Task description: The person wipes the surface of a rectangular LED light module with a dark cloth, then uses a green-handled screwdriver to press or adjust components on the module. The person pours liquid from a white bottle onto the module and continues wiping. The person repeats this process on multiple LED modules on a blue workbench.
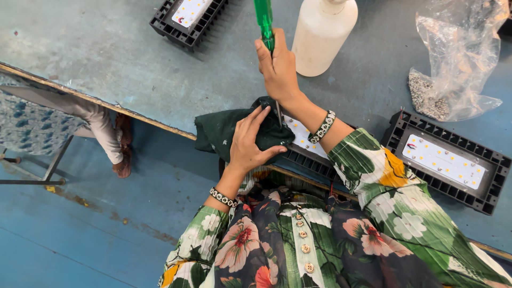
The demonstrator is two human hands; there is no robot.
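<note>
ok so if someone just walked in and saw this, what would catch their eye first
Probably the bright green-handled screwdriver held upright in the right hand at top centre, its tip down on a black LED light panel at the table edge. Right beside it, the left hand presses a dark green cloth onto that panel. Also striking: a crumpled clear plastic bag of small screws at the top right.

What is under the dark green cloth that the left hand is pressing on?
The dark green cloth lies over one end of a black finned light panel; its white LED board shows beside the cloth. The left hand presses it down. The panel's covered end cannot be seen.
</note>
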